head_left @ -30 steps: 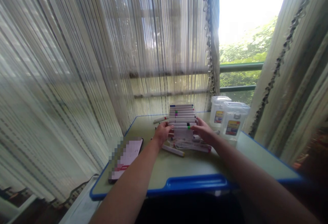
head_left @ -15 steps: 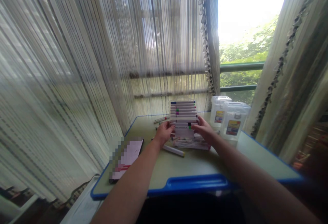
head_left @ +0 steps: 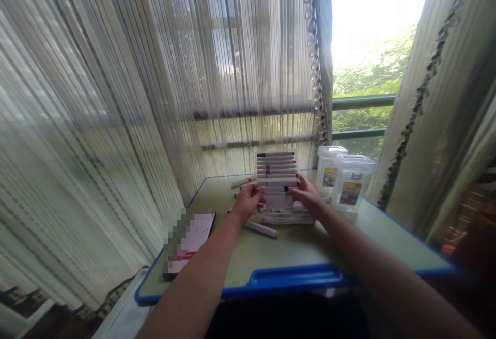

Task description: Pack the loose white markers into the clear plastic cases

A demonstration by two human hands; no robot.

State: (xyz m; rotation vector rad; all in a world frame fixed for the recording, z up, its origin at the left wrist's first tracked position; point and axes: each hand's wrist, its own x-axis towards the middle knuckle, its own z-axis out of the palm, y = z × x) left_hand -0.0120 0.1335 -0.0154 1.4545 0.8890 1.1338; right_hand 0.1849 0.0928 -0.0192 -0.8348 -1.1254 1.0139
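Several white-barrelled markers lie one above another in a stack (head_left: 276, 175), with blue, green, pink, purple and black caps or bands at their ends. My left hand (head_left: 249, 203) grips the lower left side of this stack, and my right hand (head_left: 306, 195) grips its lower right side, thumb near a green-ended marker. A pale flat surface shows between my hands below those markers; what it belongs to, I cannot make out. Under and in front lie more loose markers (head_left: 289, 220). A yellow-ended marker (head_left: 263, 229) rests near my left wrist, and a red-banded marker (head_left: 243, 181) lies behind that hand.
Two clear plastic boxes with lids and labels, a front box (head_left: 353, 186) and a rear box (head_left: 327, 173), stand at the right. A dark-edged flat item with a pale top (head_left: 197, 233) lies left. The table (head_left: 240, 272) has a blue rim; curtains (head_left: 248, 70) hang behind it.
The view has shifted very slightly. Both hands keep their hold on the marker stack, and nothing else has visibly moved.
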